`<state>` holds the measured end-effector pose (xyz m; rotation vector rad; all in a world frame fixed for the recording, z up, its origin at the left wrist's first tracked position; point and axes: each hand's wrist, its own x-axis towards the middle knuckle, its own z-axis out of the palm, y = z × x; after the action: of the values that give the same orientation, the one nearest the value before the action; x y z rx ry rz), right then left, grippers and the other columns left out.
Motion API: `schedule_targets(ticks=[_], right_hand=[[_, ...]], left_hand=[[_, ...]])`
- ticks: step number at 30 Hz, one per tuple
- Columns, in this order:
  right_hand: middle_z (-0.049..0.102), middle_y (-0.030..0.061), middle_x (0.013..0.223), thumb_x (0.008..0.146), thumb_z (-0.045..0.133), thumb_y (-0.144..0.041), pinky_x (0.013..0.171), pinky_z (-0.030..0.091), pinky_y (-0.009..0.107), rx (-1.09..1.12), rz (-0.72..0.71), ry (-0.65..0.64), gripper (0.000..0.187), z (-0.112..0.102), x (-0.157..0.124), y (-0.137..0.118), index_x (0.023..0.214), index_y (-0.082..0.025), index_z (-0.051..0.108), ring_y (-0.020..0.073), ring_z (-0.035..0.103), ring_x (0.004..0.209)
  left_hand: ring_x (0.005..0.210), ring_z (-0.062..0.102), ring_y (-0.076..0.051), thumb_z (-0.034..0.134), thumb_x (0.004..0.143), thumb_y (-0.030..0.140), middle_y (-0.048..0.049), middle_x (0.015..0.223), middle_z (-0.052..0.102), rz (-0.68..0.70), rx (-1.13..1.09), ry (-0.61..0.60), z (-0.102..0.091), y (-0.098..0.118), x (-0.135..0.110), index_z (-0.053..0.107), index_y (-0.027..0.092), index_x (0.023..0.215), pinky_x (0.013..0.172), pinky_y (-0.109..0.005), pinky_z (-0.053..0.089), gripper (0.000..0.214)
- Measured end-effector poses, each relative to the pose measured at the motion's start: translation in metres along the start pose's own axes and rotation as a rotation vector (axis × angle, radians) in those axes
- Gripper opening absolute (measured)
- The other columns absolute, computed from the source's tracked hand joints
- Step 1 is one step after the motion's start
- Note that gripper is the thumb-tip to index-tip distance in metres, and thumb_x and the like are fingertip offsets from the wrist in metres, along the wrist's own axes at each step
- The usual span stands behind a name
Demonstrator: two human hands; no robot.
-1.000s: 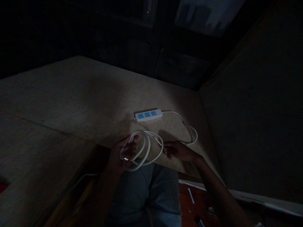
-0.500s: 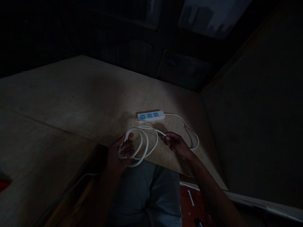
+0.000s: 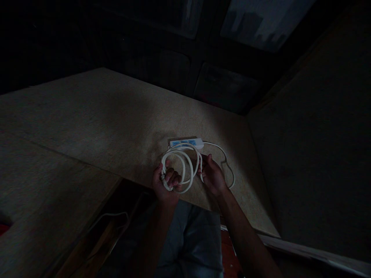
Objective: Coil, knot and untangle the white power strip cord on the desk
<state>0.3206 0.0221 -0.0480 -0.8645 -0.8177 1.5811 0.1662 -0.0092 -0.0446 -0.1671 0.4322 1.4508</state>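
Observation:
My left hand [image 3: 167,184] is closed around one side of a white power cord [image 3: 189,170], wound into several loose loops. A thicker piece of the cord, perhaps its plug end, shows at the left fingers. On the right side of the loops, my right hand [image 3: 213,177] has its fingers curled loosely about the cord, thumb pointing up. Just beyond the loops lies a white power strip [image 3: 198,143] with blue sockets, partly covered by the top loop. From its right end the cord curves over the table back toward my right hand.
The beige tabletop [image 3: 130,112] has a seam on the left and an open gap near my left forearm. A thin white cable [image 3: 113,214] hangs in that gap. A dark wall [image 3: 307,154] borders the right side, and dark window panes [image 3: 226,83] stand behind.
Both hands have come closer together, the left moving right and up with the loops. The loops now overlap the power strip, and the right hand has turned its palm inward beside them.

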Motion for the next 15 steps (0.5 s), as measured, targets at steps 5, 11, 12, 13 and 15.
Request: schedule_targets(ticks=[5,11,12,13,15], right_hand=[[0.071,0.0079,0.109,0.073,0.072,-0.063,0.089,0.051,0.039,0.005,0.014,-0.117,0.056,0.002,-0.012,-0.003,0.113,-0.023,0.068,0.0263,0.063,0.106],[0.064,0.0060,0.128,0.061,0.087,-0.036,0.097,0.050,0.044,0.085,0.050,-0.156,0.075,0.007,-0.019,0.001,0.128,-0.028,0.056,0.0280,0.062,0.113],[0.065,0.0053,0.126,0.061,0.087,-0.031,0.097,0.051,0.044,0.079,0.053,-0.149,0.074,0.008,-0.019,0.003,0.128,-0.028,0.055,0.0272,0.064,0.111],[0.066,0.0047,0.124,0.062,0.086,-0.027,0.096,0.051,0.043,0.067,0.055,-0.137,0.074,0.009,-0.019,0.004,0.128,-0.029,0.055,0.0261,0.065,0.109],[0.067,0.0031,0.121,0.063,0.085,-0.022,0.095,0.052,0.040,0.034,0.049,-0.094,0.072,0.012,-0.019,0.008,0.127,-0.029,0.055,0.0232,0.067,0.104]], left_hand=[[0.032,0.029,-0.005,0.056,0.082,0.033,0.0098,0.040,0.031,0.165,0.052,0.199,0.013,-0.017,0.001,0.047,0.018,0.064,0.038,-0.018,0.026,0.026],[0.038,0.035,-0.007,0.060,0.078,0.042,0.0105,0.047,0.035,0.398,0.144,0.392,0.018,-0.045,0.006,0.038,0.021,0.066,0.047,-0.021,0.037,0.032],[0.040,0.039,-0.007,0.059,0.079,0.042,0.0098,0.048,0.037,0.429,0.167,0.406,0.016,-0.049,0.008,0.039,0.021,0.066,0.049,-0.022,0.039,0.032],[0.043,0.043,-0.008,0.057,0.080,0.043,0.0087,0.050,0.040,0.458,0.195,0.413,0.014,-0.054,0.010,0.040,0.021,0.065,0.052,-0.023,0.040,0.032],[0.052,0.052,-0.011,0.052,0.084,0.044,0.0053,0.057,0.049,0.514,0.276,0.433,0.009,-0.063,0.013,0.046,0.020,0.066,0.058,-0.025,0.044,0.031]])
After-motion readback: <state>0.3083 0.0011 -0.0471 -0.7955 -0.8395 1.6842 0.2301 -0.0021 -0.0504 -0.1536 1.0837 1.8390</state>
